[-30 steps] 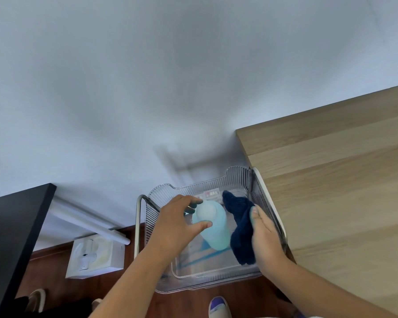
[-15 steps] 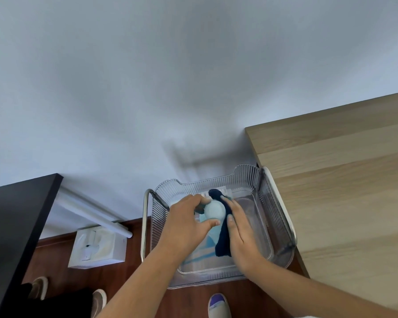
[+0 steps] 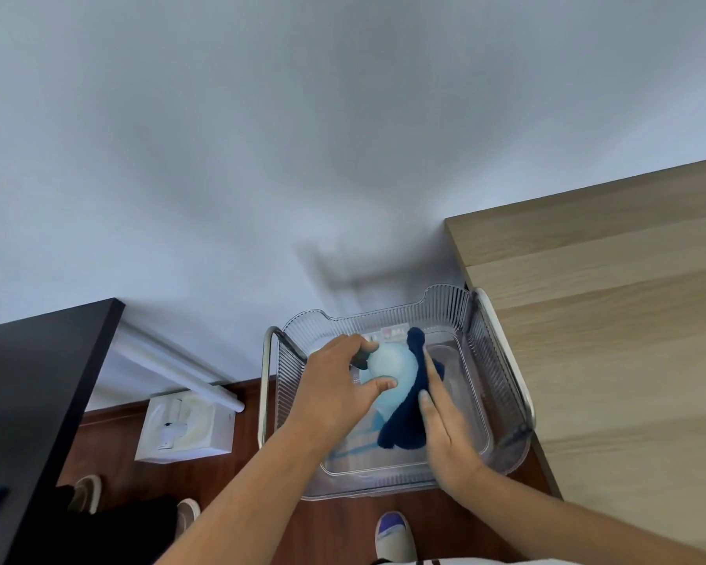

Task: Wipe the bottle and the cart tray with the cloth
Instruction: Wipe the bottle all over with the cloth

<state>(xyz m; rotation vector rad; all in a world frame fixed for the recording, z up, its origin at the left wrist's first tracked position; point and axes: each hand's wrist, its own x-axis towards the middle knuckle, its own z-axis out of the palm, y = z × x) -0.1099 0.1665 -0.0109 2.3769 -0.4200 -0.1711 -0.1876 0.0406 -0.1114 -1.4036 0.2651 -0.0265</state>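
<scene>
Toward six o'clock, inside the cart tray (image 3: 445, 304), the left hand (image 3: 335, 387) curls round the pale bottle (image 3: 393, 365) while the right hand (image 3: 447, 426) presses the cloth (image 3: 404, 420) with straight fingers against its three-o'clock side; bottle wiping seems underway, the tray apparently yet to do.

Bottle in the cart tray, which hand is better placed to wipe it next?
Right, I'd say. The right hand presses the dark blue cloth against the side of the bottle with straight fingers, while the left hand grips the bottle, steadying it in the tray.
</scene>
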